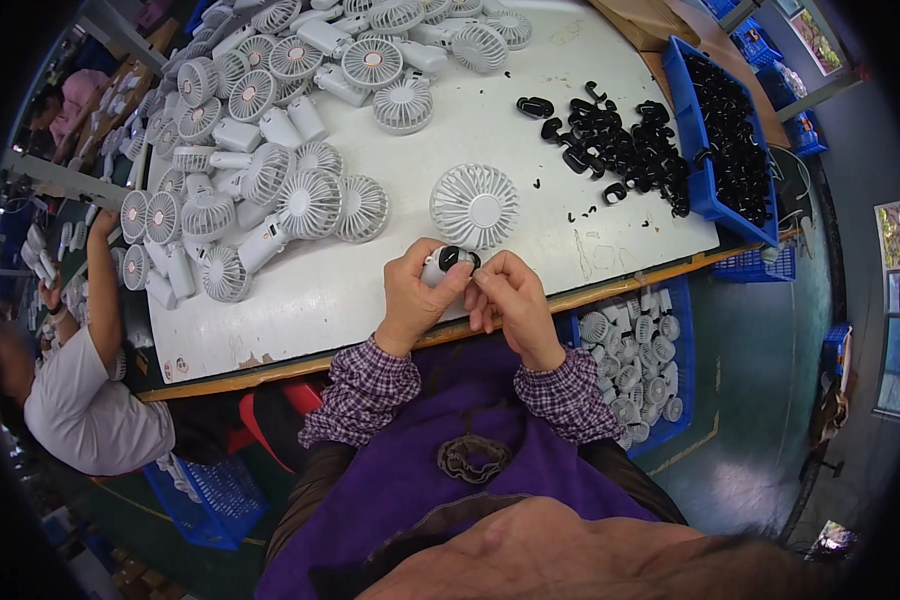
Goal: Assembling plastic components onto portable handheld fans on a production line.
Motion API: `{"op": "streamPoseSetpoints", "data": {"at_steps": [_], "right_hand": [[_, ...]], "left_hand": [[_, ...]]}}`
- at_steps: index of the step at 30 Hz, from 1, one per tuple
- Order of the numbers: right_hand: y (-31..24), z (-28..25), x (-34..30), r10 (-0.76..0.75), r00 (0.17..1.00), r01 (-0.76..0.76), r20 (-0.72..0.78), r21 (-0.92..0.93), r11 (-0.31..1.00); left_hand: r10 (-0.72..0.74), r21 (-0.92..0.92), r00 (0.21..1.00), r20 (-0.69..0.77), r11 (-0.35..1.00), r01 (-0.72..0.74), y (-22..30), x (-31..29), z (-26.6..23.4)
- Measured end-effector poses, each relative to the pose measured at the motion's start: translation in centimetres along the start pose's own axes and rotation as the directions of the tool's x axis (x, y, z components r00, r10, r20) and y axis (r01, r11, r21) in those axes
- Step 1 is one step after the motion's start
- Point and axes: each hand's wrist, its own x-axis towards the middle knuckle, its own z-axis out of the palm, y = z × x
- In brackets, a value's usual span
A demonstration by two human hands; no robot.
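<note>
A white handheld fan (476,205) lies near the front edge of the table, its round grille away from me and its handle toward me. My left hand (415,290) is closed around the handle, thumb on top. A small black plastic piece (457,257) sits on the handle's near end. My right hand (510,300) is closed in a pinch at the right side of that black piece, its fingertips touching it. The fingers partly hide the handle and how the black piece sits on it.
Many white fans (310,205) are heaped at the table's left and back. Loose black pieces (610,140) lie at right beside a blue bin (698,165) full of them. Below the front edge stands a blue crate (682,425) of fans. A co-worker (90,410) sits at left.
</note>
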Motion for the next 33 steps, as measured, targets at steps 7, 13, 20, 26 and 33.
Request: {"op": "streamPoseSetpoints", "data": {"at_steps": [7, 13, 20, 26, 33], "right_hand": [[1.2, -0.5, -0.1, -0.047, 0.999, 0.049, 0.022, -0.069, 0.996], [0.6, -2.9, 0.7, -0.181, 0.981, 0.177, -0.07, -0.061, 0.982], [-3.7, -2.1, 3.9, -0.294, 0.955, 0.294, 0.034, -0.001, 0.956], [-3.6, -1.8, 5.0, -0.306, 0.946, 0.293, -0.104, -0.126, 0.948], [-0.4, -2.0, 1.8, -0.147, 0.965, 0.045, 0.218, 0.416, 0.908]], "left_hand": [[0.005, 0.175, 1.0, -0.012, 0.985, -0.002, 0.5, -0.4, -0.2], [-0.463, -0.494, 0.856, 0.23, 0.702, 0.513, 1.3, 0.9, 0.2], [0.122, -0.463, 0.469, 0.875, -0.074, 0.883, -0.4, -0.4, 3.4], [-0.328, -0.55, 0.763, 0.556, 0.543, 0.634, 1.7, -1.1, 1.6], [0.057, -0.523, 0.527, 0.848, -0.068, 0.85, -1.0, -2.4, 2.4]]}}
